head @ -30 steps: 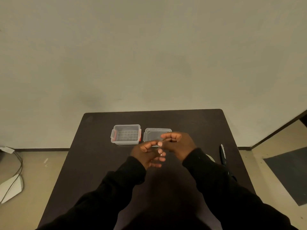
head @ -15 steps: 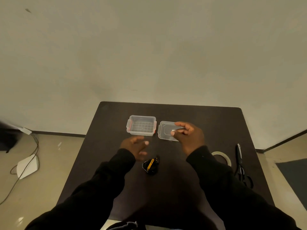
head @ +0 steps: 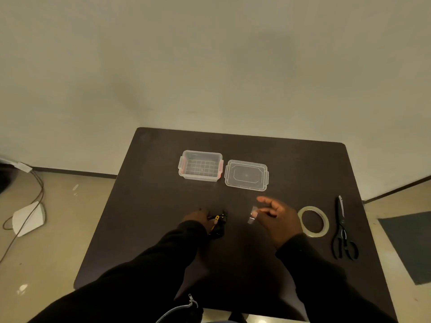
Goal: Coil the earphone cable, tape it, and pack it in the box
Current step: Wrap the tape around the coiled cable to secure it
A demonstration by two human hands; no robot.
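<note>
The coiled black earphone cable (head: 218, 226), with a yellow part, lies on the dark table (head: 149, 206) near its middle. My left hand (head: 198, 217) rests on the coil's left side, fingers closed on it. My right hand (head: 277, 217) hovers to the right of the coil with a short strip of clear tape (head: 252, 214) stuck to its fingertips. The clear plastic box (head: 200, 166) with red latches stands open at the back of the table. Its lid (head: 246, 175) lies flat just right of it.
A roll of clear tape (head: 313, 220) lies right of my right hand, and black scissors (head: 342, 229) lie beyond it near the table's right edge. On the floor to the left are a white device (head: 28, 217) and cables.
My hands have come apart and lowered. The coil went down onto the table and my left hand now rests on it; my right hand moved right and nearer with the tape strip.
</note>
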